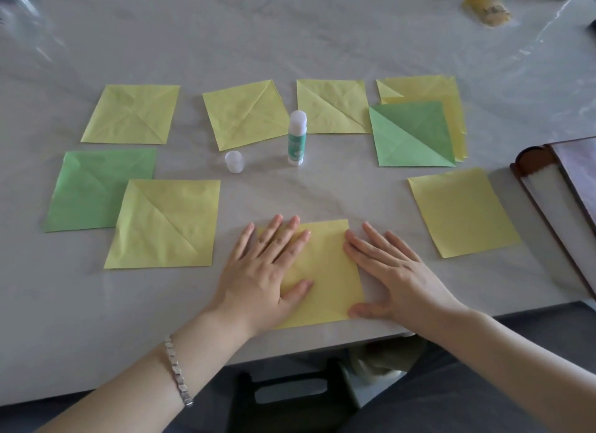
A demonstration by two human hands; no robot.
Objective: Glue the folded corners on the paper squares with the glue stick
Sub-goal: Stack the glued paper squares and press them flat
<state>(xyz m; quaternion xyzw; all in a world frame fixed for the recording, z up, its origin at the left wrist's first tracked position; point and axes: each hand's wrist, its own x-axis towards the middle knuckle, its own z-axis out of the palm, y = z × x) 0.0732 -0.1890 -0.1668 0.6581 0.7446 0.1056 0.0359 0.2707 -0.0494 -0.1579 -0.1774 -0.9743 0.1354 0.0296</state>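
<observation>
This looks like a home. The table [290,45] has a pale cloth under a clear plastic sheet [548,29] that shines at the upper right. What seems a wooden chair back [554,187] stands at the right edge, and a dark stool [290,397] shows at the bottom centre. Paper squares [167,223] and a glue stick [296,139] lie on the table.

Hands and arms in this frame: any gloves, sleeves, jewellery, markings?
No gloves and no sleeves in view. The left hand has a silver bracelet of small blocky links at the wrist. The right hand wears nothing. No rings, watch or markings show on either.
</observation>
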